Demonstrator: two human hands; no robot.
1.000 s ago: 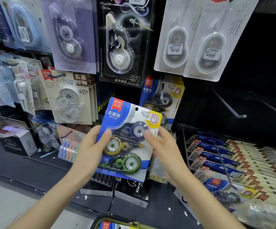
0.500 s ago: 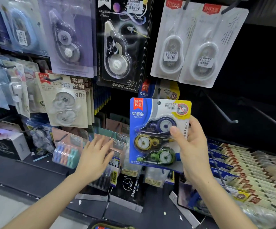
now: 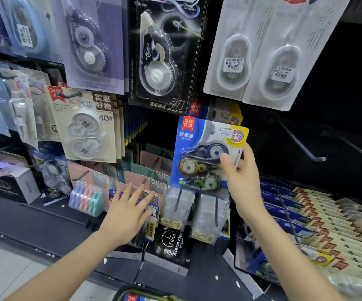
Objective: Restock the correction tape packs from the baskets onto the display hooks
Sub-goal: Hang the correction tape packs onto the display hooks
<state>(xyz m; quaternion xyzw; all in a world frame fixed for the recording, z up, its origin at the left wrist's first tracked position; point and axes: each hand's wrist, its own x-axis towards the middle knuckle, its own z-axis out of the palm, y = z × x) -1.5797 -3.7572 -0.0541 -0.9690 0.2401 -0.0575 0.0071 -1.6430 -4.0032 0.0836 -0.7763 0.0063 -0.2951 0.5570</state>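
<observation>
Pack higher in R hand

Right of the blue correction tape pack, the back panel lies open around a bare hook. Above it hang white blister packs; a black pack crowds the upper left, and clear boxes hang just below.

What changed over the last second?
The left hand let go of the blue three-tape pack and spread over the lower packs. The right hand alone carried it up and right, before the matching hung packs. The other hanging packs stayed put.
</observation>
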